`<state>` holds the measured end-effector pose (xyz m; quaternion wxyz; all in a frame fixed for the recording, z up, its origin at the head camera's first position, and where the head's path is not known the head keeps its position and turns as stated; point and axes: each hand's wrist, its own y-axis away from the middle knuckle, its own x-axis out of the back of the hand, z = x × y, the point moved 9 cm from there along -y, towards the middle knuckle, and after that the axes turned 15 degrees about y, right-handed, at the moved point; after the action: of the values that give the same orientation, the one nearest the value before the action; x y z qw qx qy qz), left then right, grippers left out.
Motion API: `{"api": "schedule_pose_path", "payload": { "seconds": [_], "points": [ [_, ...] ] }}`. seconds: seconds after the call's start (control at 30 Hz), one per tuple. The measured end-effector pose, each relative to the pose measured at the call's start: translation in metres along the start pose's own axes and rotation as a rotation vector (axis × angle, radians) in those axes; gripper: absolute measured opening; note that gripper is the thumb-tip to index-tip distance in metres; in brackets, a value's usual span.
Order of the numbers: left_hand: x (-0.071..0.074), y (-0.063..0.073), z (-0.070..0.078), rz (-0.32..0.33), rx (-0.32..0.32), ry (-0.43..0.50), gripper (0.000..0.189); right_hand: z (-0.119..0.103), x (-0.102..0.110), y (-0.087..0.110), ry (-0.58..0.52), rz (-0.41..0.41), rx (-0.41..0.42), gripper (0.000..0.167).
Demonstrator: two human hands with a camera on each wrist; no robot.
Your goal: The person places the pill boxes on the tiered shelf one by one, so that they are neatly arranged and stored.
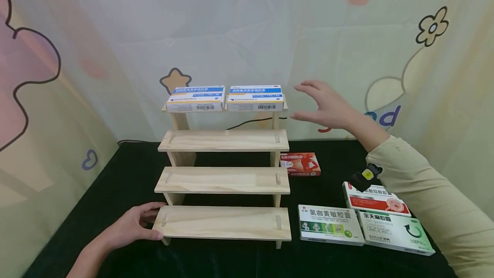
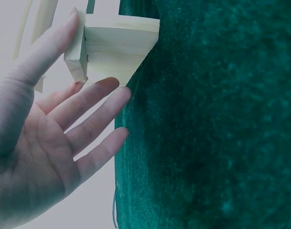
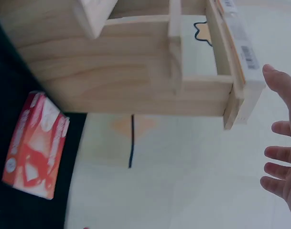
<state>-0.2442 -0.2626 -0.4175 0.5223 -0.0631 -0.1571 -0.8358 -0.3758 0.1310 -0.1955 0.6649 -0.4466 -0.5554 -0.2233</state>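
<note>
A stepped wooden display stand [image 1: 225,223] rises in several tiers in the middle of the head view. My left hand [image 1: 129,225] holds the left end of its lowest board, thumb at the front corner and index finger behind. In the left wrist view, the other fingers [image 2: 95,136] of that hand stretch out loosely. Two white-and-blue medicine boxes [image 1: 197,99] lie side by side on the top tier. To the right of the right-hand box [image 1: 255,98], my right hand [image 1: 328,105] hovers with thumb and fingers spread, holding nothing.
Beside the stand on the dark green cloth [image 1: 92,192] lies a red medicine box [image 1: 300,164]. Further right are a white-and-red box [image 1: 376,200], a white box with a green band [image 1: 329,225] and a white-and-green box [image 1: 395,231]. A patterned curtain [image 1: 231,25] hangs behind.
</note>
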Motion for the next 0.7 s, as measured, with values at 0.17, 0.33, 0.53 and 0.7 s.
{"api": "schedule_pose_path", "payload": {
  "seconds": [0.17, 0.33, 0.53, 0.7],
  "points": [
    [0.000, 0.000, -0.001, -0.003, 0.006, 0.010, 0.071, 0.013, -0.008, 0.013, 0.008, -0.039, -0.024, 0.075],
    [-0.001, 0.000, -0.001, -0.001, 0.001, 0.003, 0.070, 0.024, -0.018, 0.024, 0.006, -0.043, -0.033, 0.074],
    [0.000, 0.001, 0.002, 0.005, -0.006, 0.002, 0.072, 0.035, -0.035, 0.035, -0.023, -0.038, -0.049, 0.075],
    [-0.001, 0.001, 0.002, 0.006, -0.001, 0.005, 0.072, 0.039, -0.054, 0.045, -0.058, -0.076, -0.057, 0.077]
  ]
}}
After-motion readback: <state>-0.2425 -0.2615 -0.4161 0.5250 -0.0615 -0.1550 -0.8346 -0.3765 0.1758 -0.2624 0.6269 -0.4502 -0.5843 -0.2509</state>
